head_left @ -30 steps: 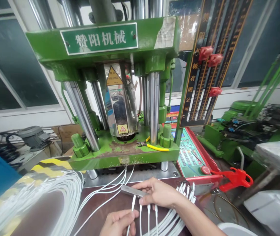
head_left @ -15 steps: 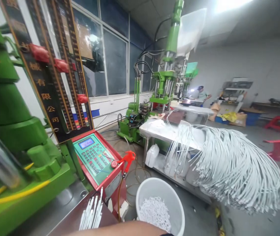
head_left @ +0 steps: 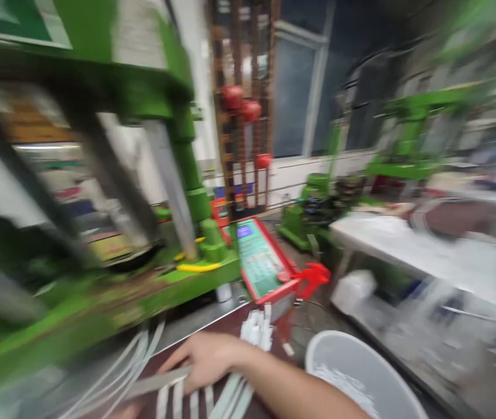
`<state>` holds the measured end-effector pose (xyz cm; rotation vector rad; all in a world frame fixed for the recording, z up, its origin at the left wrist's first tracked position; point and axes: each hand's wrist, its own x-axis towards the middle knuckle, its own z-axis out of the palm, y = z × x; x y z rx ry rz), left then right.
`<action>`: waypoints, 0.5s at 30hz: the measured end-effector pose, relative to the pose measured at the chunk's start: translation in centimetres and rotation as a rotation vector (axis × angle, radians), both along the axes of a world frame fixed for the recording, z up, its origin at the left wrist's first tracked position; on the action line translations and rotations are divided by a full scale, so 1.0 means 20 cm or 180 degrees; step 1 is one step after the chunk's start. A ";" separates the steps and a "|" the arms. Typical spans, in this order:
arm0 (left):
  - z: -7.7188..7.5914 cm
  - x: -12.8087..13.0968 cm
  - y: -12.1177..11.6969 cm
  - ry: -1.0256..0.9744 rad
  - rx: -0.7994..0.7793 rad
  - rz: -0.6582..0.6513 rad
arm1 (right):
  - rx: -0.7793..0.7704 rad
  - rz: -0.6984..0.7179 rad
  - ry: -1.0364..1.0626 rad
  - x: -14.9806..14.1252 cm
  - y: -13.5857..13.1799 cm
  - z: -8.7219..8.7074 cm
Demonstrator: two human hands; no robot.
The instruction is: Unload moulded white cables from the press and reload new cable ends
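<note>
One long gray bar (head_left: 154, 383) points left over the brown surface (head_left: 232, 326), its right end pinched in the right hand's (head_left: 213, 358) grip; the blurry left hand's (head_left: 128, 411) grip I can't tell.

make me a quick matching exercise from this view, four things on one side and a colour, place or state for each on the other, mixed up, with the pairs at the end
Things
1. metal bar
2. bucket
3. air gun
4. control panel

Descriptions
A. bright red, with no green face
B. green face with a red frame
C. held by the right hand
D. pale grey, with white bits inside

Right pairs: 1-C, 2-D, 3-A, 4-B
</note>
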<state>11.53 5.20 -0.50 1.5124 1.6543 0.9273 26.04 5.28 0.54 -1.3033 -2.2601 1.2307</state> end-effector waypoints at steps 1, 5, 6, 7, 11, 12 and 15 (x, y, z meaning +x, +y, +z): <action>0.01 -0.14 -0.06 0.0077 0.0003 0.0075 | 0.0252 -0.0053 0.0062 -0.01 -0.03 0.00; 0.03 -0.40 -0.17 0.1050 0.0724 -0.0011 | 0.1106 -0.0521 -0.0449 -0.07 -0.10 -0.04; 0.03 -0.41 -0.14 0.1393 0.0916 -0.0034 | 0.1225 -0.0557 -0.0620 -0.10 -0.12 -0.05; 0.01 -0.40 -0.11 0.1658 0.1019 -0.0060 | 0.1313 -0.0555 -0.0762 -0.13 -0.14 -0.05; -0.05 -0.33 0.02 0.1964 0.0900 -0.0237 | 0.1538 -0.0460 -0.1092 -0.22 -0.18 -0.06; -0.06 -0.32 0.03 0.1927 0.0847 -0.0245 | 0.1567 -0.0443 -0.1154 -0.23 -0.18 -0.07; -0.06 -0.31 0.05 0.1721 0.0712 -0.0260 | 0.1583 -0.0405 -0.1251 -0.23 -0.17 -0.09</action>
